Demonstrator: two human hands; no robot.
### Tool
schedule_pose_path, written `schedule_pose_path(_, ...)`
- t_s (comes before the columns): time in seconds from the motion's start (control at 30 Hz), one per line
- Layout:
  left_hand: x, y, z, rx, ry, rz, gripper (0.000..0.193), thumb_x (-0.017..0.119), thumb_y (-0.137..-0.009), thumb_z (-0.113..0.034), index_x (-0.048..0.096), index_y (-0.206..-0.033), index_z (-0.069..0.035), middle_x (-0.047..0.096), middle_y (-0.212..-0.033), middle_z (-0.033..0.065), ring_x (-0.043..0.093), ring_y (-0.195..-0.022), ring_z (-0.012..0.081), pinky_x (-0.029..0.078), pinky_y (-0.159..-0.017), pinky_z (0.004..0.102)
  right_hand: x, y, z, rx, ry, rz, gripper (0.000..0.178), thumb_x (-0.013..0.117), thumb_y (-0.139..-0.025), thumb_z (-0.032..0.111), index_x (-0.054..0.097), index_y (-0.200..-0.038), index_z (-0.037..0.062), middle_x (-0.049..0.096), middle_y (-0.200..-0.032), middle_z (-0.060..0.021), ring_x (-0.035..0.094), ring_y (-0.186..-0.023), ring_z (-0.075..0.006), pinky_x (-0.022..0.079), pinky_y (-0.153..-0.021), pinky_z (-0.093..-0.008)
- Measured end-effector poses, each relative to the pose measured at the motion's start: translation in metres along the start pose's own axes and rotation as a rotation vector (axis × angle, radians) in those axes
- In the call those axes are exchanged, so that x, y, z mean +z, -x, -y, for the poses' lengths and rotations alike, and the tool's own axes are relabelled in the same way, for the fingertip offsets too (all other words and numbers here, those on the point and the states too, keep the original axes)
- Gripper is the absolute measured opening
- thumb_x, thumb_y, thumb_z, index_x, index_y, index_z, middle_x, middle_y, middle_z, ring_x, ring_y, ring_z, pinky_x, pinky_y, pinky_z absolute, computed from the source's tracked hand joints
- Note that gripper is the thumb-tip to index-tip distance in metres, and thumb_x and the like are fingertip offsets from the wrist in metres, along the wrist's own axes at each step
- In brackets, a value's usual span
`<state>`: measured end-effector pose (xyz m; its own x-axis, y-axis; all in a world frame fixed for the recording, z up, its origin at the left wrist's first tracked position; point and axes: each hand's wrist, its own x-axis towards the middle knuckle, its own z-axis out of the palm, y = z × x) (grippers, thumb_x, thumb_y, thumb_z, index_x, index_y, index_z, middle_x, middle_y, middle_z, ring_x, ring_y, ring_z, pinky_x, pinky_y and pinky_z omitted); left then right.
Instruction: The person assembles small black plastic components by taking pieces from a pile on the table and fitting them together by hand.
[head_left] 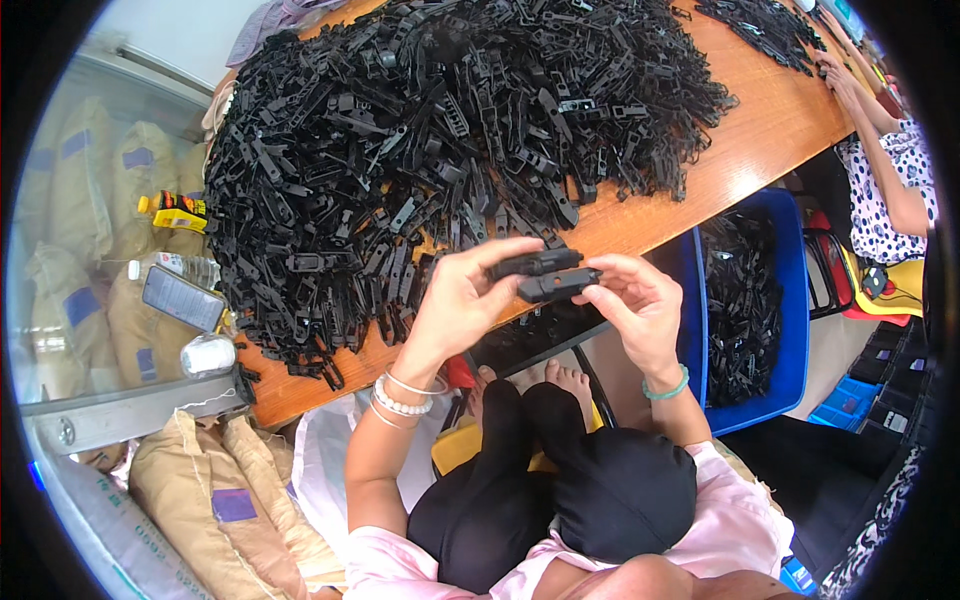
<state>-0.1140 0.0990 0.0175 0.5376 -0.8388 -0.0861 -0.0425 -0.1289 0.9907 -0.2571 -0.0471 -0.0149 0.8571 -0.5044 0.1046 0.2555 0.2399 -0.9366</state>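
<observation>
My left hand (470,295) is closed around a black plastic part (530,262), long and narrow like a clip, pinched between thumb and fingers. In my right hand (640,310) is a second black plastic part (558,286), with a small brownish spot on its side, gripped by thumb and fingertips. The two parts lie side by side, almost parallel, and seem to touch. Both hands are above the table's near edge. Just beyond them rises a big heap of similar black plastic parts (450,120), covering much of the wooden table (640,225).
A blue bin (795,300) of black parts stands right of my knees. At left are a phone (183,298), a clear bottle (190,268), a yellow-black bottle (180,213) and brown sacks (215,500). Another person's hand (838,75) works near a smaller pile (765,35) at far right.
</observation>
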Motion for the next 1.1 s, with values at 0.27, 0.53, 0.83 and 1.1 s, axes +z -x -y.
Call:
schedule_pose_path(0.27, 0.017, 0.027, -0.016, 0.215, -0.519, -0.039, 0.046, 0.05, -0.077, 0.008, 0.051, -0.123, 0.003, 0.057, -0.12, 0.0201, 0.058, -0.108, 0.0242, 0.043, -0.093, 0.0311, 0.015, 0.008, -0.001, -0.036, 0.292, -0.093, 0.023, 0.065, -0.078, -0.004, 0.061, -0.101, -0.0054, 0.067, -0.087, -0.0112, 0.066, -0.078, -0.015, 0.055, -0.072, -0.0243)
schedule_pose_path(0.53, 0.017, 0.032, -0.002, 0.153, -0.446, -0.02, 0.04, 0.069, -0.076, -0.01, 0.057, -0.11, 0.006, 0.065, -0.098, 0.0211, 0.065, -0.089, 0.0298, 0.049, -0.079, 0.0332, 0.013, 0.004, 0.008, -0.138, 0.532, 0.137, 0.029, 0.065, -0.07, -0.006, 0.063, -0.099, -0.0024, 0.061, -0.103, -0.0156, 0.06, -0.094, -0.0249, 0.046, -0.085, -0.0314)
schedule_pose_path(0.83, 0.012, 0.018, 0.001, 0.002, -0.542, 0.258, 0.033, 0.069, -0.079, -0.019, 0.061, -0.103, 0.004, 0.065, -0.088, 0.0184, 0.065, -0.078, 0.0285, 0.05, -0.068, 0.033, -0.013, 0.003, 0.005, 0.329, 0.332, 0.284, 0.018, 0.061, -0.076, -0.005, 0.065, -0.094, -0.0046, 0.06, -0.078, -0.0109, 0.063, -0.068, -0.0156, 0.049, -0.061, -0.024)
schedule_pose_path(1.1, -0.015, -0.007, 0.004, 0.299, -0.653, -0.394, 0.007, 0.064, -0.079, -0.001, 0.062, -0.085, 0.002, 0.055, -0.07, 0.0067, 0.05, -0.054, 0.0126, 0.039, -0.05, 0.026, -0.01, -0.016, 0.0, 0.112, 0.434, -0.001, 0.008, 0.059, -0.081, -0.003, 0.063, -0.088, -0.0044, 0.061, -0.08, -0.0102, 0.061, -0.065, -0.0135, 0.048, -0.056, -0.028)
